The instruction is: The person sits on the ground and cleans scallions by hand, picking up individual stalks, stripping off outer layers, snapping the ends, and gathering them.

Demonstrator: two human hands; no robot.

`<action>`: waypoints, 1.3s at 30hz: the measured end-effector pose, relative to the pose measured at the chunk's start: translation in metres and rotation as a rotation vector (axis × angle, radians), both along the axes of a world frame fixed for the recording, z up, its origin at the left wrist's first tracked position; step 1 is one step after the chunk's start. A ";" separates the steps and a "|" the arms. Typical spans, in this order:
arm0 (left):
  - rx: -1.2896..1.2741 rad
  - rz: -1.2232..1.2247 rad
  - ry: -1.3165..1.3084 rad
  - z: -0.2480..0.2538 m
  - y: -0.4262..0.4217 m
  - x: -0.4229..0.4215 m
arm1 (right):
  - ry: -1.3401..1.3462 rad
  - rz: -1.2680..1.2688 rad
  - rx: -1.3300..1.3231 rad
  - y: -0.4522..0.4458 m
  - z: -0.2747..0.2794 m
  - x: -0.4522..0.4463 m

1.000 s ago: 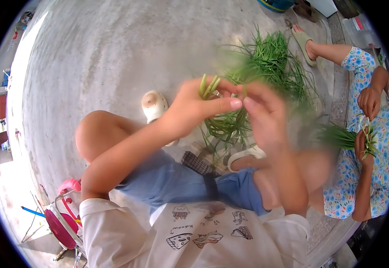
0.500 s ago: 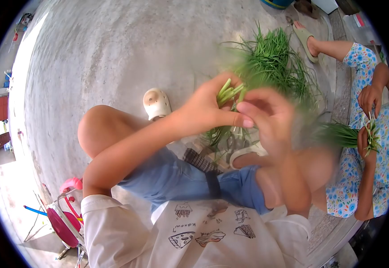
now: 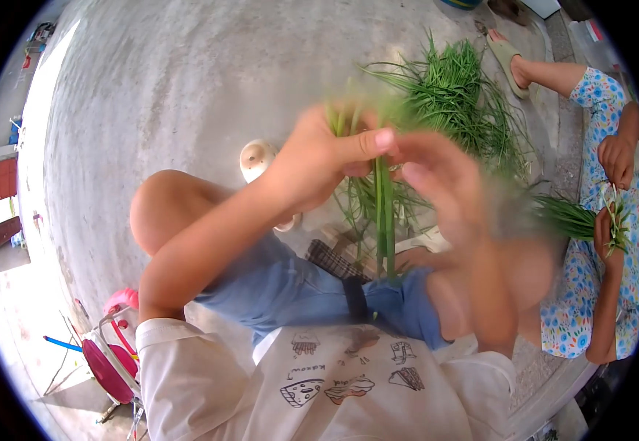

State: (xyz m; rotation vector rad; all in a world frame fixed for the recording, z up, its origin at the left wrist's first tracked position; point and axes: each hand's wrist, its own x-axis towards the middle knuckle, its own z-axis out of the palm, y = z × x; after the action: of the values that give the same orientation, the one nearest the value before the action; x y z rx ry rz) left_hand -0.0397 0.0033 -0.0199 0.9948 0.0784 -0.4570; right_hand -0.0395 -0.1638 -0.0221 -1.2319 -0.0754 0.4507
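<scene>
The left hand [image 3: 325, 152] pinches green stems [image 3: 388, 213], likely so none fall; I can't tell if the right hand [image 3: 444, 176] beside it grips.

The grey floor [image 3: 150, 95], streaked lighter and darker, carries the pile [image 3: 452, 92] of long green stalks, its strands splayed loosely around the edges. Nearer than the pile lies a smaller, partly hidden heap [image 3: 408, 213]. Just right of the pile rests a slipper [image 3: 505, 59]; a white clog [image 3: 258, 159] is left and nearer, a tub [image 3: 463, 4] beyond, cropped.
</scene>
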 end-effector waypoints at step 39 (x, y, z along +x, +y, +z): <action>0.532 -0.055 -0.239 0.010 0.003 -0.003 | -0.138 0.027 -0.135 0.003 -0.016 0.001</action>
State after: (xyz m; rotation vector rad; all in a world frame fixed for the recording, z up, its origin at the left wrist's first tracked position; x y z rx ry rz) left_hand -0.0423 0.0059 -0.0094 1.5717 -0.0462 -0.3705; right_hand -0.0384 -0.1605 -0.0377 -1.3952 -0.1822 0.3983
